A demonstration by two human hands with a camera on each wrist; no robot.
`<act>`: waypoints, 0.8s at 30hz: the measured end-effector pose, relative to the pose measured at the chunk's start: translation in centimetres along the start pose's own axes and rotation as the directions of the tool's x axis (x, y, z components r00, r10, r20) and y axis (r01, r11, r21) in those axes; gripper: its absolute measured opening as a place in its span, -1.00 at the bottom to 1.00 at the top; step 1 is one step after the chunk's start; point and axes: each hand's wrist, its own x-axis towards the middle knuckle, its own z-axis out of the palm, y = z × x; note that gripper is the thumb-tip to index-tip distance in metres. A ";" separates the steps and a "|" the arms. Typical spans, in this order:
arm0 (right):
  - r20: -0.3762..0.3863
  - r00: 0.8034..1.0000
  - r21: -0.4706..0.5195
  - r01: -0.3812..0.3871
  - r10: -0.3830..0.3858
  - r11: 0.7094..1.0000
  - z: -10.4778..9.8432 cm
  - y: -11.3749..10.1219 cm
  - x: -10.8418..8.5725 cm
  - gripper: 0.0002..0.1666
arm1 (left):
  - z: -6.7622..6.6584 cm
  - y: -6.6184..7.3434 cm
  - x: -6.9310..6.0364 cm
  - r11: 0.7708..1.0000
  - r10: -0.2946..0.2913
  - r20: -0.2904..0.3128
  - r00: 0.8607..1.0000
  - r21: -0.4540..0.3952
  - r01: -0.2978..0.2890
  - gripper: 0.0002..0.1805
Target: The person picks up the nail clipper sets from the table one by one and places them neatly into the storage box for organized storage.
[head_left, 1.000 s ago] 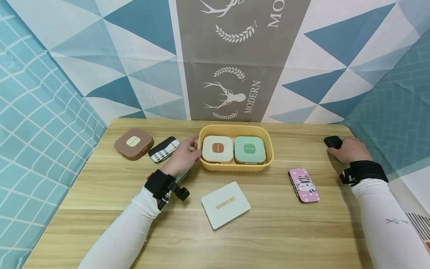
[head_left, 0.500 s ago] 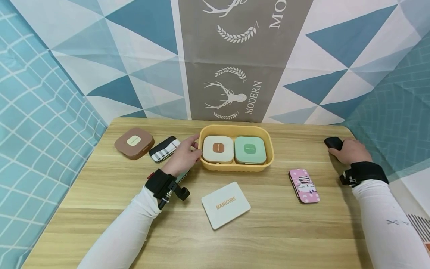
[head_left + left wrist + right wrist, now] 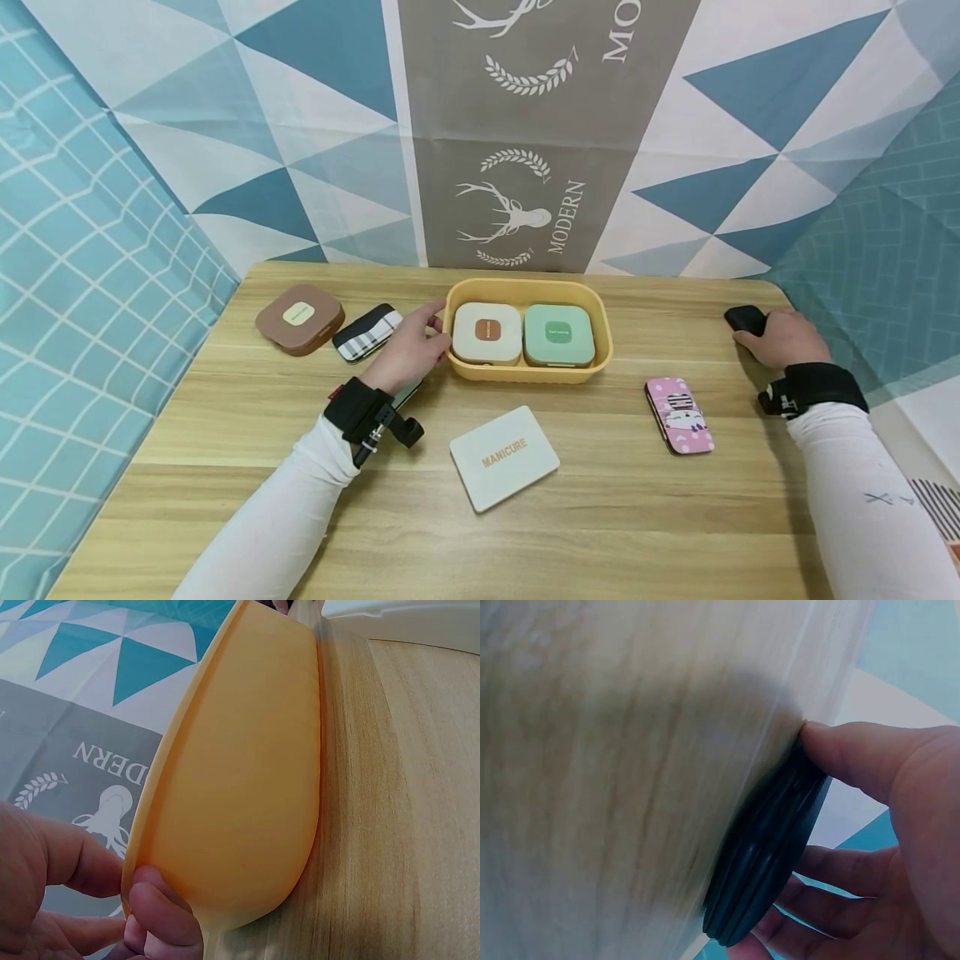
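Observation:
A yellow basket (image 3: 529,375) holds a white case (image 3: 474,343) and a green case (image 3: 558,335) side by side. My left hand (image 3: 408,352) pinches the basket's left end; the left wrist view shows thumb and fingers on the rim of the yellow basket wall (image 3: 240,765). At the far right, my right hand (image 3: 787,337) grips a small black case (image 3: 745,318) on the table. Seen from the right wrist, the thumb and fingers lie around the ribbed black case (image 3: 761,855).
A brown case (image 3: 299,320) and a plaid case (image 3: 366,333) lie left of the basket. A greenish item (image 3: 407,393) is partly under my left wrist. In front lie a white MANICURE case (image 3: 504,458) and a pink case (image 3: 678,415). A patterned cloth (image 3: 510,133) hangs behind.

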 end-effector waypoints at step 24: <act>-0.118 0.983 0.084 0.153 -0.143 0.985 -1.9 -3.8 -0.2 -0.12 | 0.0 -0.1 0.1 1.000 0.007 0.002 1.000 0.002 -0.007 -0.25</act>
